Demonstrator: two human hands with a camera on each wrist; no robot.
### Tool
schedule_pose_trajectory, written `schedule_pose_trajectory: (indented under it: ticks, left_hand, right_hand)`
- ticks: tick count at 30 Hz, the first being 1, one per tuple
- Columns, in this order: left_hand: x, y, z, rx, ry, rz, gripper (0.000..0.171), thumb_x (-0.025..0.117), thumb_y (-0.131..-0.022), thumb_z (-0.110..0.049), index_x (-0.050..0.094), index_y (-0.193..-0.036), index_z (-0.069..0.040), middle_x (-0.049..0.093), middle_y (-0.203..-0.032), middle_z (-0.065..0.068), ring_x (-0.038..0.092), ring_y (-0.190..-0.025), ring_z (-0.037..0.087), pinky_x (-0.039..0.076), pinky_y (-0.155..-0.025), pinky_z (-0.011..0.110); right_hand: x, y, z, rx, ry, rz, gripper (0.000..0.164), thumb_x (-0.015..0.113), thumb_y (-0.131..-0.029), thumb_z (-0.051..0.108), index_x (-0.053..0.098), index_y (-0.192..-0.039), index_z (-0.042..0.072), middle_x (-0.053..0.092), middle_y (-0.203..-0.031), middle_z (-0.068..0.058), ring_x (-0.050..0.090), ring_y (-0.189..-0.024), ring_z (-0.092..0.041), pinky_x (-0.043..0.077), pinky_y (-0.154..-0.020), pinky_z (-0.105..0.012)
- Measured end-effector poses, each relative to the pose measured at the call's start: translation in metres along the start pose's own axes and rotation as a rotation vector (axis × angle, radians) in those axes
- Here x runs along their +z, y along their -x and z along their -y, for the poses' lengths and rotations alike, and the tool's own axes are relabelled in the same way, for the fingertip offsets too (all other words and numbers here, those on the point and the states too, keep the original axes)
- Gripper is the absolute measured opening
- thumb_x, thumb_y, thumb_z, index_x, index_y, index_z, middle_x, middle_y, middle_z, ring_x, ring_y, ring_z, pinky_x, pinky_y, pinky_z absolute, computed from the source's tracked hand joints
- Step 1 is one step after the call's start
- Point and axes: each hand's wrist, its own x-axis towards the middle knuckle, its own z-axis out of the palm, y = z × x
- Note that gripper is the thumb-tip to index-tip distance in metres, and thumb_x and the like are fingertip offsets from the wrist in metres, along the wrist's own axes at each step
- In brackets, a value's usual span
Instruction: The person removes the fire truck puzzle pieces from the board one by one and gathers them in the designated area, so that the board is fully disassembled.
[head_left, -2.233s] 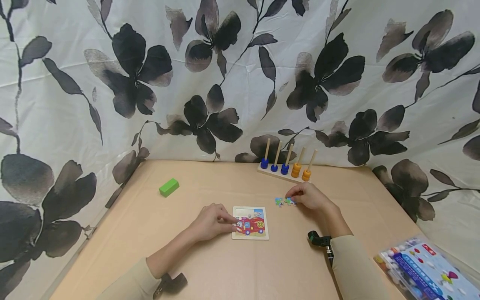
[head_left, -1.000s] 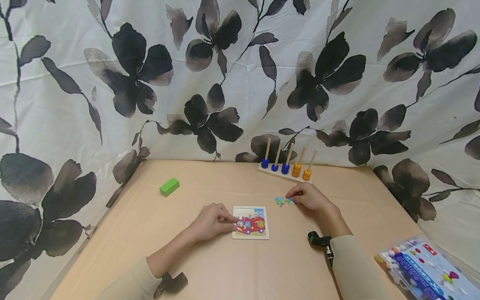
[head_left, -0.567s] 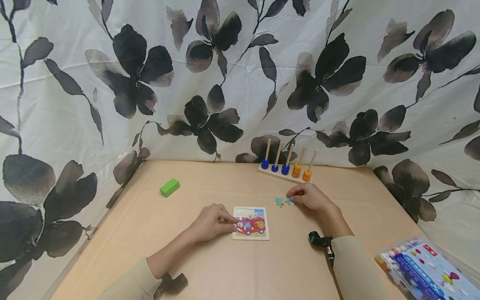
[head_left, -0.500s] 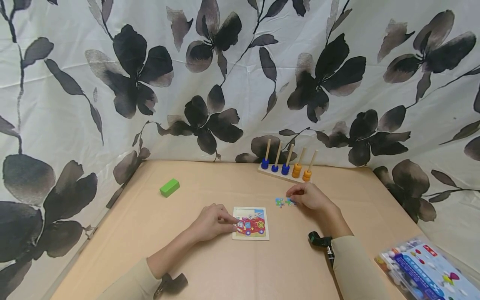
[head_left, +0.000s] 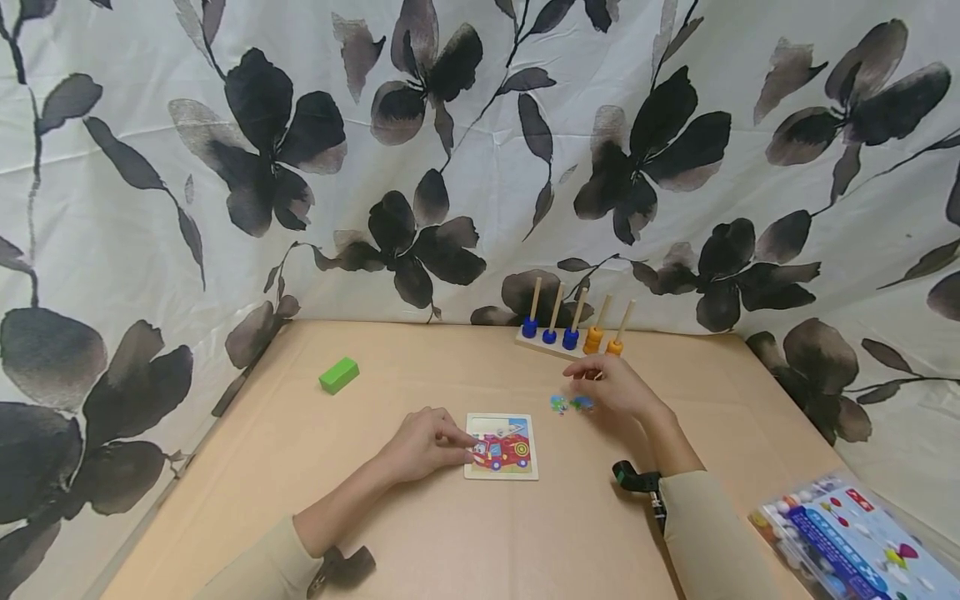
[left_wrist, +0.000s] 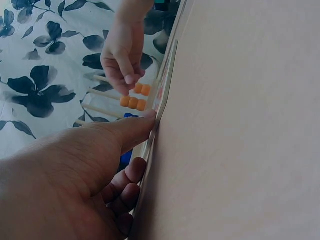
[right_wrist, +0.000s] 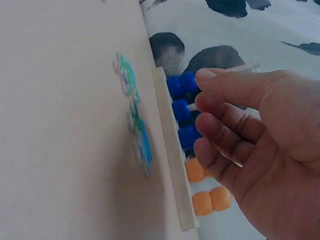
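Note:
A framed jigsaw puzzle (head_left: 508, 450) with a red fire engine picture lies flat on the table. My left hand (head_left: 423, 446) holds its left edge between thumb and fingers. In the left wrist view the puzzle's rim (left_wrist: 167, 82) appears edge-on beside the thumb. To the right of the frame lie two loose puzzle pieces, a light blue-green one (head_left: 558, 404) and a green-and-blue one (head_left: 582, 403). Just above them hovers my right hand (head_left: 618, 390), its fingers loosely bent and holding nothing. In the right wrist view both pieces sit apart from the fingertips (right_wrist: 204, 80).
Behind the right hand stands a wooden peg counter (head_left: 555, 344) with blue and orange beads. A green block (head_left: 339, 375) lies at the back left. At the front right is a clear pack with a blue label (head_left: 862, 533). A floral cloth (head_left: 480, 167) hangs behind the table.
My right hand has let go of the right-hand puzzle piece and lifted slightly up and away from it. The left hand and the puzzle have stayed put.

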Motion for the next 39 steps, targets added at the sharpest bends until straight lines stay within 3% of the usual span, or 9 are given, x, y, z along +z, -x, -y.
schedule_pose_trajectory:
  ticks: [11, 18, 39]
  left_hand:
    - [-0.001, -0.001, 0.002, -0.015, -0.002, 0.008, 0.02, 0.086, -0.086, -0.033, 0.085, -0.106, -0.027, 0.066, -0.091, -0.011, 0.053, -0.088, 0.014, 0.038, -0.075, 0.03]
    - [-0.001, -0.001, 0.002, 0.001, -0.006, -0.002, 0.02, 0.086, -0.086, -0.033, 0.084, -0.106, -0.027, 0.067, -0.09, -0.01, 0.054, -0.087, 0.014, 0.037, -0.075, 0.03]
    - [-0.001, 0.0, -0.001, -0.015, 0.013, 0.012, 0.021, 0.087, -0.086, -0.032, 0.085, -0.105, -0.023, 0.067, -0.089, -0.009, 0.055, -0.087, 0.015, 0.039, -0.071, 0.03]
  right_hand:
    - [0.009, -0.005, 0.022, -0.088, -0.052, 0.059, 0.022, 0.071, -0.098, 0.009, 0.075, -0.117, 0.0, 0.074, -0.101, -0.01, 0.06, -0.087, -0.021, 0.052, -0.078, -0.027]
    - [0.02, -0.008, 0.03, -0.094, -0.066, 0.109, 0.022, 0.072, -0.098, 0.01, 0.075, -0.118, 0.001, 0.075, -0.112, -0.017, 0.06, -0.091, -0.021, 0.052, -0.08, -0.029]
    - [0.05, -0.01, 0.049, -0.16, -0.055, 0.217, 0.018, 0.073, -0.097, 0.01, 0.078, -0.114, 0.006, 0.076, -0.11, -0.011, 0.06, -0.094, -0.019, 0.052, -0.085, -0.032]
